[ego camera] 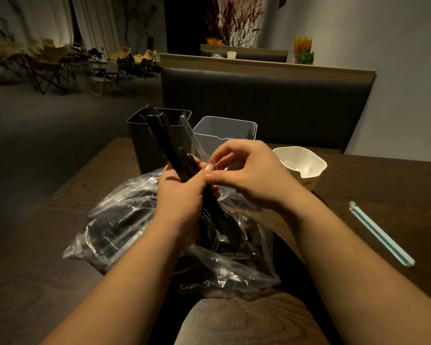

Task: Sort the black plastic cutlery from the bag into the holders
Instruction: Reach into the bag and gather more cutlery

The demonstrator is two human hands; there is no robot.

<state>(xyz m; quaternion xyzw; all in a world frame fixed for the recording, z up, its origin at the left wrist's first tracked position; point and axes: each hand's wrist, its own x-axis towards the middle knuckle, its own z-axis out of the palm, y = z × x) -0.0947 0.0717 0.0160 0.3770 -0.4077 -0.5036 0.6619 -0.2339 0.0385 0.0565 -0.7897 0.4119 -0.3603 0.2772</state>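
A dark wood table (371,185) fronts a padded bench (259,100). On the table lies a clear bag (115,220). Behind it stand a black holder (144,145), a grey holder (219,133) and a white holder (301,163). Both forearms reach over the bag. The left hand (182,192) curls round a cutlery bundle (164,138), handles tilted toward the black holder. The right hand (254,173) pinches a clear utensil (192,135) beside the left thumb. A pale clip (381,232) lies to the right.

- Left hand (182,195) grips a bundle of black cutlery (167,143), handles up, above the clear bag (125,220) on the bench (383,185).
- Right hand (254,175) fingers (228,150) pinch a clear utensil (192,135) beside the left thumb.
- Black holder (139,135), grey holder (222,130) and white holder (306,160) stand behind the bag.
- A pale blue clip (381,232) lies to the right.
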